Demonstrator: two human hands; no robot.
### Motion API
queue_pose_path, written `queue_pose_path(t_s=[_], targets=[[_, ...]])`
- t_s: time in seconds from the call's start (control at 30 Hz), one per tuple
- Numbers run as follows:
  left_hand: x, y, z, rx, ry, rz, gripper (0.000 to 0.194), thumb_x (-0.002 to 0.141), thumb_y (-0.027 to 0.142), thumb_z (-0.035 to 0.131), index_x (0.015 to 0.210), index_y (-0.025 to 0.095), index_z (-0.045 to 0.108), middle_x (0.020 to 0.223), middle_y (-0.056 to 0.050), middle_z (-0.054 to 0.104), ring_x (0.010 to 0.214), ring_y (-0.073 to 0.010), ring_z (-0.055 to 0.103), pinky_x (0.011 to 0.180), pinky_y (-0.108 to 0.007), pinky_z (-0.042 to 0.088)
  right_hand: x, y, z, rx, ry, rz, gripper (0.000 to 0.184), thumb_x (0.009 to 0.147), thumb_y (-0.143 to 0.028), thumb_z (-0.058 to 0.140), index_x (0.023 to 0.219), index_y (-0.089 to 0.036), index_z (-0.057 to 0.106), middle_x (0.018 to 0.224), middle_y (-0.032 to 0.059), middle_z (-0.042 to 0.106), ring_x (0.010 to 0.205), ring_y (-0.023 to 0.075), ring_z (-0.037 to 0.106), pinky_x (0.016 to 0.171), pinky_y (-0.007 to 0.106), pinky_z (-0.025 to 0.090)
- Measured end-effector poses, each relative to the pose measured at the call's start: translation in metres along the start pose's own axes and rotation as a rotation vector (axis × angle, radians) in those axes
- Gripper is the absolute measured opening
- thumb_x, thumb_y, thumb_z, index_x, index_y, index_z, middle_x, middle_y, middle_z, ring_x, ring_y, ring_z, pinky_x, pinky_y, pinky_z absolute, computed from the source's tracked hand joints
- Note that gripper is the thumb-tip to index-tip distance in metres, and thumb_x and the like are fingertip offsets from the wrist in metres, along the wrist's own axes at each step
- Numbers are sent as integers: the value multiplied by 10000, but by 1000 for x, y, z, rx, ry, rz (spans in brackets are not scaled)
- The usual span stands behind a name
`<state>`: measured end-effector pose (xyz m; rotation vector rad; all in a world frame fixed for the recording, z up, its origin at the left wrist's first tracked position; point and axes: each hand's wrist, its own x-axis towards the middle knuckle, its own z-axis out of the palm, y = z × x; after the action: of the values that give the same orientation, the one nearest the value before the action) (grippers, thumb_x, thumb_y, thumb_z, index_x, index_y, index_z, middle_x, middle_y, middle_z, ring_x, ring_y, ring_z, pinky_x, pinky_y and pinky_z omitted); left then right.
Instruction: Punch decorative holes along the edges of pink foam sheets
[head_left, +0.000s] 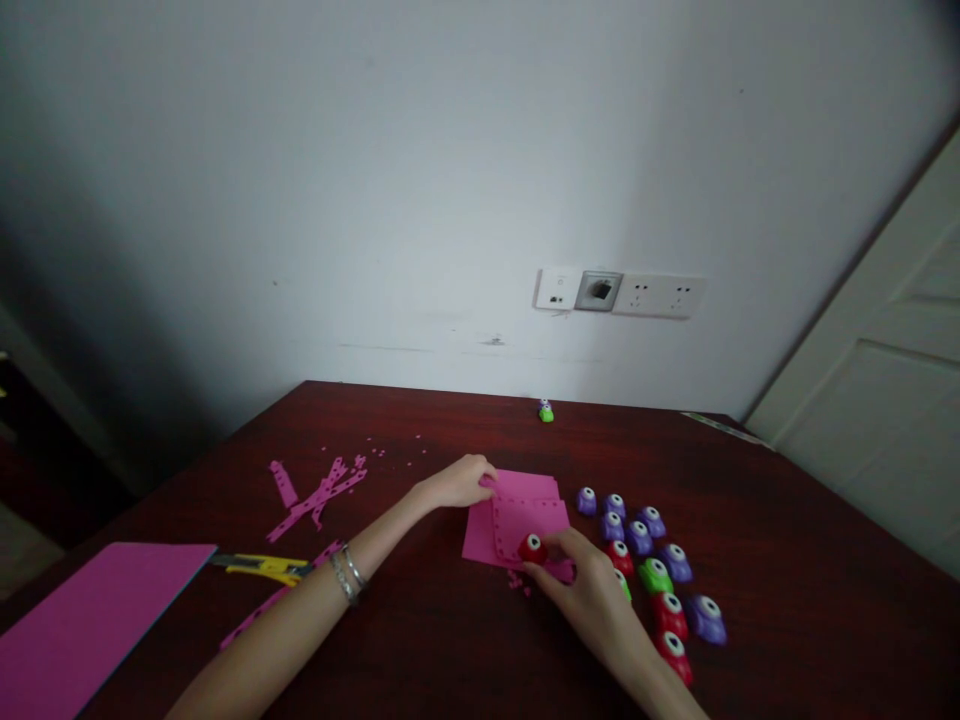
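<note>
Near the middle of the table, a pink paper piece [534, 522] with small holes punched along its edges lies over a larger pink sheet [525, 486]. My left hand [463, 482] pinches the paper at its upper left, fingers closed on the edge. A small red craft punch [533, 548] is between the thumb and fingers of my right hand [583, 575], at the lower edge of the punched piece. Tiny pink cut-outs [516, 580] lie just below that edge. Purple punches [640, 537], red punches [670, 614] and a green punch [655, 575] stand beside my right hand.
Pink punched strips [319, 500] and scraps lie at the left. A yellow utility knife [268, 568] is by my left forearm, next to a large pink sheet [112, 610]. More punches [546, 411] stand at the back edge, below wall sockets [658, 296].
</note>
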<state>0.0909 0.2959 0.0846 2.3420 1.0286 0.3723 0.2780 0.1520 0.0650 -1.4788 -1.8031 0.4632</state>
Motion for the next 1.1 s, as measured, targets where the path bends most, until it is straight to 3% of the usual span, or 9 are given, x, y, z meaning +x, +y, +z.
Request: queue_pose_path(t_s=[0.13, 0.57, 0.9, 1.1], targets=[[1, -1, 2, 61, 5, 59, 258, 721, 179, 519, 917, 124, 677, 925, -82, 655, 793, -167, 599, 699, -235, 436, 2, 0, 1, 11, -22, 1, 133, 736, -315, 608, 790, -195, 627, 750, 27, 633, 705, 180, 600, 641, 272, 460], [1, 2, 5, -89, -59, 64, 229, 743, 230, 527, 876, 134, 688, 841, -57, 681, 733, -138, 597, 668, -218, 428, 1, -1, 2, -10, -36, 20, 108, 744, -278, 607, 806, -190, 613, 759, 37, 627, 710, 185, 592, 650, 281, 456], [6, -2, 16, -161, -49, 23, 183, 677, 239, 591, 778, 120, 687, 676, -17, 644, 596, -106, 538, 551, -192, 377, 2, 1, 5, 4, -73, 68, 97, 748, -256, 585, 795, -175, 612, 787, 43, 625, 724, 181, 590, 663, 271, 448], [8, -8, 15, -313, -108, -97, 168, 654, 278, 629, 698, 117, 649, 567, -9, 608, 516, -102, 541, 476, -191, 370, 1, 0, -2, 35, -59, 87, 141, 733, -241, 579, 851, -186, 633, 842, 46, 649, 785, 193, 600, 722, 281, 454]])
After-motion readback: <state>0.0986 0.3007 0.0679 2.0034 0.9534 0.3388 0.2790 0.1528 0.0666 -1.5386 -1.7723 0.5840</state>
